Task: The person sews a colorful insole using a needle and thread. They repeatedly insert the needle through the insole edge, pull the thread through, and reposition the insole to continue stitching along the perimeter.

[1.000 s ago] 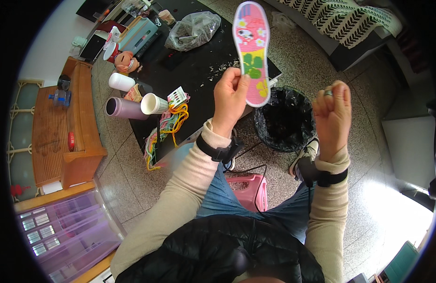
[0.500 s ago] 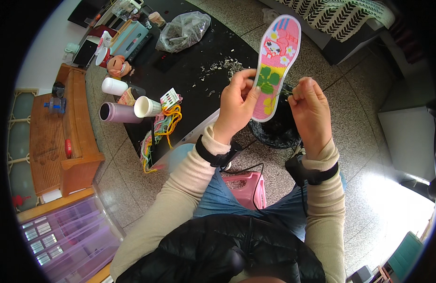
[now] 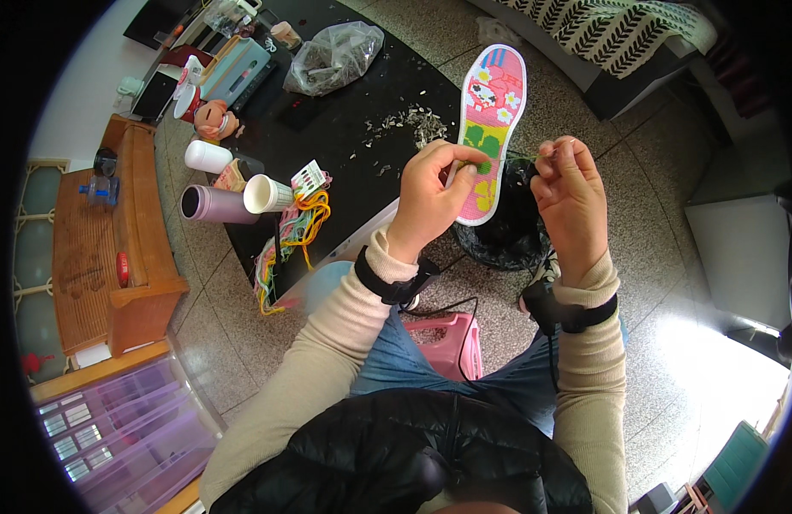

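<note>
My left hand (image 3: pixel 434 193) grips a pink insole (image 3: pixel 490 107) by its lower left side, with fingertips over the green clover pattern. The insole is held upright, showing white flowers, a cartoon figure and yellow stitching. Right of it, my right hand (image 3: pixel 567 193) pinches a thin yellowish-green thread that runs toward the insole; whether a needle is there is too small to tell. Colored thread skeins (image 3: pixel 303 224) with a card hang at the edge of the black table (image 3: pixel 345 146).
On the table are a purple tumbler (image 3: pixel 219 204), paper cup (image 3: pixel 267 194), white bottle (image 3: pixel 208 156), pig figurine (image 3: pixel 214 120), plastic bag (image 3: pixel 332 60) and scattered husks. A lined bin (image 3: pixel 499 248) is below my hands, a pink stool (image 3: pixel 447 343) between my legs. A wooden bench (image 3: pixel 96 248) stands left.
The insole has moved down and right, then tilted slightly. My left fingers have shifted over the green pattern. My right hand has moved left toward the insole, thread now stretched between.
</note>
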Demonstrator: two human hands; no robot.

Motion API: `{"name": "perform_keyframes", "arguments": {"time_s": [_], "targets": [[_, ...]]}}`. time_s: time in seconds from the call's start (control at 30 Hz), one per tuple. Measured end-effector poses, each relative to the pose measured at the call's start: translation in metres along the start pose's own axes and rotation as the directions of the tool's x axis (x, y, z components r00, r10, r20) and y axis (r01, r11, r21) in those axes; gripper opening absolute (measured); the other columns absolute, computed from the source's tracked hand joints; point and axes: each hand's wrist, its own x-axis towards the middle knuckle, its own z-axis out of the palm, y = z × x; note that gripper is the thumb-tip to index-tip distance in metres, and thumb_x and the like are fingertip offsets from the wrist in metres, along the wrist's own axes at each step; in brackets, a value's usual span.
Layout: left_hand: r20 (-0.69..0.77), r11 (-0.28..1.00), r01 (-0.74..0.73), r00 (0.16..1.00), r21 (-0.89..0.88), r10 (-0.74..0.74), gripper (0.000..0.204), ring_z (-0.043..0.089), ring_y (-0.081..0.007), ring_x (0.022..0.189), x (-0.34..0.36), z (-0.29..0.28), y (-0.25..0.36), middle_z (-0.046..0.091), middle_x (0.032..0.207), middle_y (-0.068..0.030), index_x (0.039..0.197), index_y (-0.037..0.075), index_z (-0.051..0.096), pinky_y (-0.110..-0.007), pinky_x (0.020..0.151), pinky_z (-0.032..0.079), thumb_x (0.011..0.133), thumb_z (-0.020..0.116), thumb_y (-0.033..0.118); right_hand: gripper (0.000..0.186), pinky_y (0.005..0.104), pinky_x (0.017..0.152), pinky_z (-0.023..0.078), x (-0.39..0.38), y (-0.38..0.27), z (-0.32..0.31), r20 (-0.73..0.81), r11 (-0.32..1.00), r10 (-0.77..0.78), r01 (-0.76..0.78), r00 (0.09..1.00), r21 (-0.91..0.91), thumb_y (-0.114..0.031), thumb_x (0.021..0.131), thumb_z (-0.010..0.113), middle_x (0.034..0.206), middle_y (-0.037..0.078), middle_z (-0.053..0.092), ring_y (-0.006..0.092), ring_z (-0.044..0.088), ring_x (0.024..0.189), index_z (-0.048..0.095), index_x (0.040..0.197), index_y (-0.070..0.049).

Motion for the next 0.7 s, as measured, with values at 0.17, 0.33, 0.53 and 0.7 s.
{"name": "perform_keyframes", "arguments": {"time_s": [0.17,0.33,0.53,0.7], "targets": [[0.006,1.0,-0.003,1.0,0.005,0.003,0.012,0.057,-0.0045,0.077,-0.001,0.0,0.003,0.063,0.092,-0.0019,0.102,-0.001,0.073,-0.02,0.068,0.046,0.093,0.068,0.005,0.01,0.0208,0.064,0.043,0.001,0.001,-0.002,0.014,0.999,-0.023,0.023,1.0,0.036,-0.017,0.105,0.051,0.101,0.004,0.06,0.0086,0.051,0.079,0.057,0.108,-0.009],[-0.035,0.997,-0.02,0.999,-0.073,0.017,0.009,0.056,-0.0094,0.07,0.0,0.005,0.004,0.062,0.084,-0.0037,0.097,0.002,0.075,-0.024,0.063,0.044,0.09,0.071,0.006,0.011,0.0218,0.065,0.043,0.002,0.002,0.004,0.1,0.998,-0.039,0.033,0.994,0.06,-0.018,0.107,0.048,0.098,0.006,0.061,0.0109,0.053,0.077,0.054,0.109,-0.009],[-0.054,0.998,0.001,0.999,-0.07,-0.005,0.009,0.055,-0.0113,0.068,0.0,0.004,0.005,0.061,0.081,-0.0039,0.096,0.002,0.075,-0.025,0.062,0.043,0.089,0.069,0.002,0.012,0.0228,0.061,0.042,0.002,-0.011,-0.001,0.128,0.997,-0.066,0.06,0.99,0.052,-0.021,0.108,0.046,0.092,0.006,0.06,0.0123,0.051,0.07,0.052,0.109,-0.011],[-0.106,0.997,-0.026,0.994,0.071,0.033,0.01,0.05,-0.0106,0.064,0.002,-0.002,0.001,0.057,0.077,-0.0028,0.095,0.003,0.075,-0.025,0.059,0.041,0.088,0.068,0.001,0.012,0.0227,0.061,0.042,-0.001,-0.016,0.0,0.103,0.992,-0.055,0.043,0.993,0.117,-0.021,0.108,0.046,0.088,0.006,0.058,0.0115,0.051,0.068,0.052,0.109,-0.011]]}}
